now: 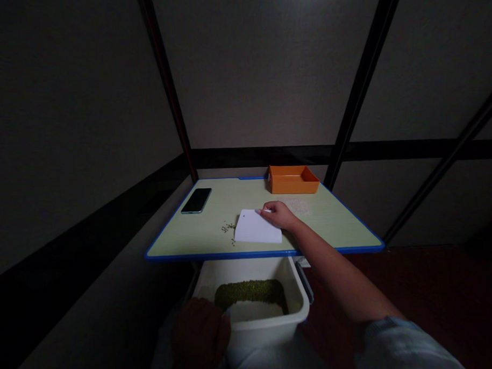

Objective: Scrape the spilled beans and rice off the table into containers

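The pale table (pixel 341 223) looms above the white bin (pixel 265 326), where the left hand (pixel 200 331) curls by the rim, grip too dark to tell. And the right hand (pixel 279 214) pinches the white card (pixel 256 230) atop the table, scattered grains (pixel 227 227) just beside it!

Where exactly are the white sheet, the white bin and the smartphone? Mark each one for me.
White sheet (pixel 258 229), head view: middle of its visible face.
White bin (pixel 271 330), head view: outside of its near wall.
Smartphone (pixel 196 200), head view: middle of its dark screen.
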Available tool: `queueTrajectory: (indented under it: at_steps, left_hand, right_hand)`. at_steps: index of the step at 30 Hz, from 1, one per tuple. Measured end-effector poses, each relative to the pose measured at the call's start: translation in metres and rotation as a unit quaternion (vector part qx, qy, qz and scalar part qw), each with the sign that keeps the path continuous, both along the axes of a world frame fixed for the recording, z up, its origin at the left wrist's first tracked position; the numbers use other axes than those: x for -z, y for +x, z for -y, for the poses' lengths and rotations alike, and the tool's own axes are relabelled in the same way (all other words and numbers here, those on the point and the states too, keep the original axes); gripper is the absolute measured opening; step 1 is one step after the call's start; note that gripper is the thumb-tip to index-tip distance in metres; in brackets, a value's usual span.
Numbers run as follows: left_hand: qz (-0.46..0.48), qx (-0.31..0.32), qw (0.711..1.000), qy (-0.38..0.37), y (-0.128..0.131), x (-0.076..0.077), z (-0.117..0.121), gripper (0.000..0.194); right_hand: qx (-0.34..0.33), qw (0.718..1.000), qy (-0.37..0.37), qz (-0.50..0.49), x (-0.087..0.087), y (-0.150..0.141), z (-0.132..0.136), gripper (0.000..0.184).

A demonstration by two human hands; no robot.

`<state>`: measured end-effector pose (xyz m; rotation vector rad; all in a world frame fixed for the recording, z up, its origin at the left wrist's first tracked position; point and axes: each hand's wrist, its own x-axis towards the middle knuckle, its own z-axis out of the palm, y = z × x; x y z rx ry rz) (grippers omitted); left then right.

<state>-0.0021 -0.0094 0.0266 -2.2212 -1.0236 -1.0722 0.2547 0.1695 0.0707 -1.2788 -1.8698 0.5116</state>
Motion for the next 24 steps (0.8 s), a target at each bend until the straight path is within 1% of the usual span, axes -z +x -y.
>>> queueTrajectory:
  at_steps: [9,18,24]
  left_hand:
    - [-0.008,0.003,1.0,0.005,-0.0006,0.0,-0.0003,0.023]
    - [0.006,0.009,1.0,0.008,0.0027,-0.0038,0.0007,0.021]
    - [0.007,0.008,1.0,0.02,0.0029,-0.0046,-0.0002,0.023]
  right_hand:
    - [-0.034,0.999,-0.008,-0.014,-0.0008,-0.0005,0.0017,0.038]
    - [-0.057,0.998,-0.011,-0.026,0.0046,-0.001,0.001,0.04]
    - [-0.069,0.996,-0.04,-0.036,0.0048,-0.0039,0.002,0.041]
